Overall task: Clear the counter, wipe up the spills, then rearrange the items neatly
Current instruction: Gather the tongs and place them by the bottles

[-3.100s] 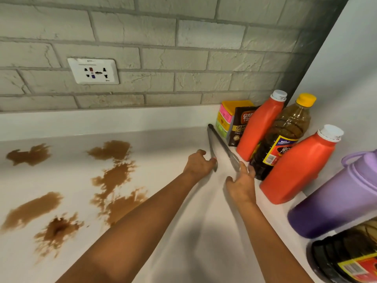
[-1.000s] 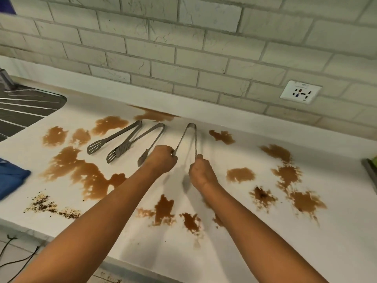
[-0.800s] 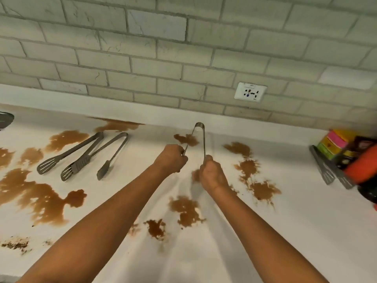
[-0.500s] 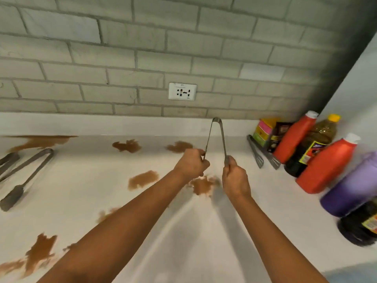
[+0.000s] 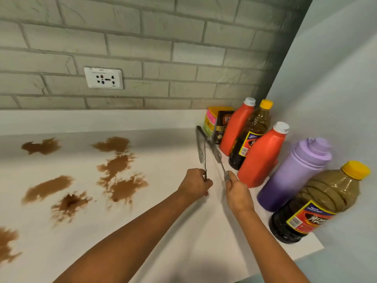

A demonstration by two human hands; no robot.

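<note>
Brown spills [image 5: 116,166] blotch the left half of the white counter [image 5: 163,217]. Both hands hold one pair of metal tongs [image 5: 222,166] spread open, low over the counter's right end. My left hand [image 5: 194,183] pinches its left arm and my right hand [image 5: 237,193] pinches its right arm. The hinge end points at the back corner. A second pair of tongs [image 5: 201,153] lies on the counter just beneath and beside the held pair, partly overlapped by it.
Along the right wall stand two red bottles [image 5: 261,158], two yellow-capped oil bottles [image 5: 318,205], a purple flask [image 5: 295,174] and small boxes [image 5: 212,121] in the corner. A wall socket [image 5: 103,78] sits on the grey brick backsplash. The counter's front edge runs at lower right.
Both hands carried the tongs rightward across the counter from beside the other utensils to the right end, and lowered them next to the pair lying by the bottles.
</note>
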